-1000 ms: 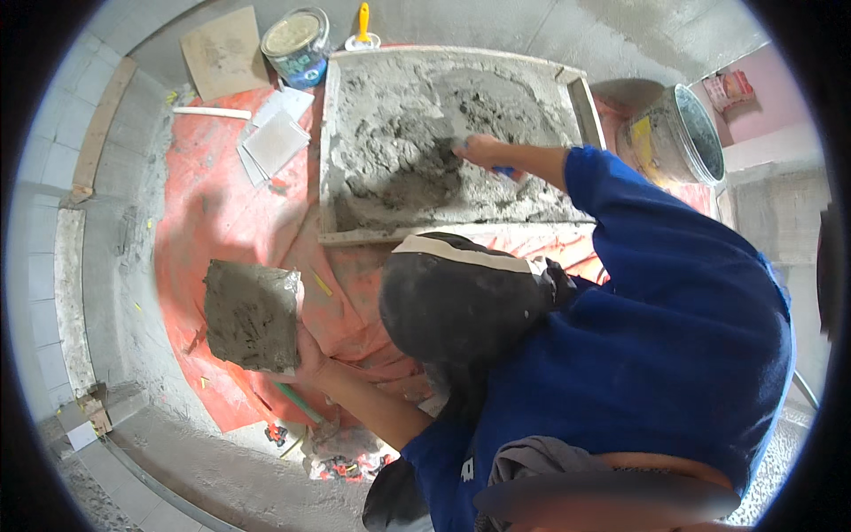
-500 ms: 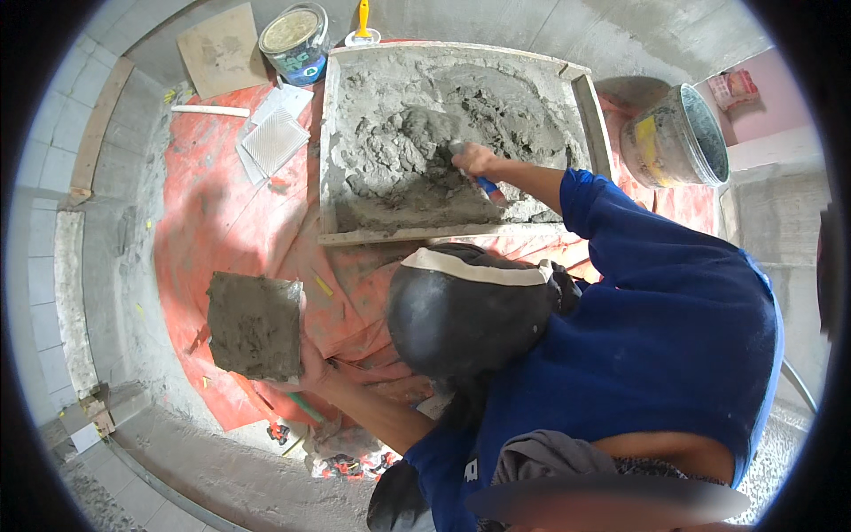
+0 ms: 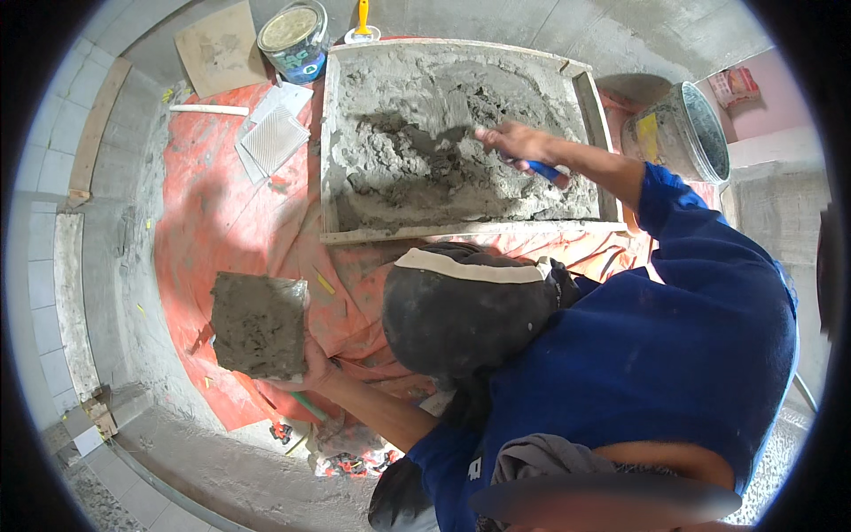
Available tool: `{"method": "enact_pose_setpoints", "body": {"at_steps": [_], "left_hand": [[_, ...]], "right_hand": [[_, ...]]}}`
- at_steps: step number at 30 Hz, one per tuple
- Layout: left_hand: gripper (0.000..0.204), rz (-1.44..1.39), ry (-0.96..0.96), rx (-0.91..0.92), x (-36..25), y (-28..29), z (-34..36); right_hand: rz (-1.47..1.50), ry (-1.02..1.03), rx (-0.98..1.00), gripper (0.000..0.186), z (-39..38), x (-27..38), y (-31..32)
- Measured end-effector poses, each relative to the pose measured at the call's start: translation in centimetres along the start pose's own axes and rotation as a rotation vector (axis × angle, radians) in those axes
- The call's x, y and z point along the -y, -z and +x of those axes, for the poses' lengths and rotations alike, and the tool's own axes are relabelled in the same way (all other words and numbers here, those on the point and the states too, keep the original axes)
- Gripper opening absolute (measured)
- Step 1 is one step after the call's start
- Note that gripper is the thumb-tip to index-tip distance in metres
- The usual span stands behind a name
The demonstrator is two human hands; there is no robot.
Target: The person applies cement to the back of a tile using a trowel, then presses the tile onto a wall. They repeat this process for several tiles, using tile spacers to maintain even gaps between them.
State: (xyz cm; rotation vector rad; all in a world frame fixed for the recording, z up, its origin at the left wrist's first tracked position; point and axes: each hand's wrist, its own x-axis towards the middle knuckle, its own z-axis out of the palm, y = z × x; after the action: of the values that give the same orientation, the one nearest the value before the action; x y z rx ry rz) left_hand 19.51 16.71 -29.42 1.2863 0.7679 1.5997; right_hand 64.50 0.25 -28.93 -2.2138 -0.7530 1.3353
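Observation:
My right hand (image 3: pixel 514 144) is closed on a trowel with a blue handle (image 3: pixel 547 172), over grey wet mortar (image 3: pixel 399 177) in a shallow wooden-rimmed tray (image 3: pixel 330 151). The trowel's blade is largely hidden in the mortar and behind my fingers. At the lower left, my left hand (image 3: pixel 316 369) grips a square board coated with mortar (image 3: pixel 256 321) by its right edge and underside, held above a red sheet (image 3: pixel 191 230).
Behind the tray stand a lidded bucket (image 3: pixel 292 53) and a yellow-handled tool (image 3: pixel 363 19). A beige board (image 3: pixel 217 49) leans back left, near thin panels (image 3: pixel 273 142) and a white strip (image 3: pixel 208 110). An open bucket (image 3: pixel 656 137) stands at the right, beside my blue-sleeved arm.
My right hand with the trowel has moved to the right and slightly up across the mortar since half a second ago. The board in my left hand has shifted slightly right.

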Motion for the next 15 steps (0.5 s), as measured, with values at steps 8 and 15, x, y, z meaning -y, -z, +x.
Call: {"method": "enact_pose_setpoints", "body": {"at_steps": [8,15], "left_hand": [[0.064,0.444,-0.421,0.036,1.2,1.0,0.0],[0.056,0.391,-0.242,-0.042,1.5,1.8,-0.7]], "right_hand": [[-0.256,-0.178,-0.082,0.062,4.1,-4.6,-1.0],[0.109,-0.461,-0.240,0.051,-2.6,-10.0,-1.0]]}}
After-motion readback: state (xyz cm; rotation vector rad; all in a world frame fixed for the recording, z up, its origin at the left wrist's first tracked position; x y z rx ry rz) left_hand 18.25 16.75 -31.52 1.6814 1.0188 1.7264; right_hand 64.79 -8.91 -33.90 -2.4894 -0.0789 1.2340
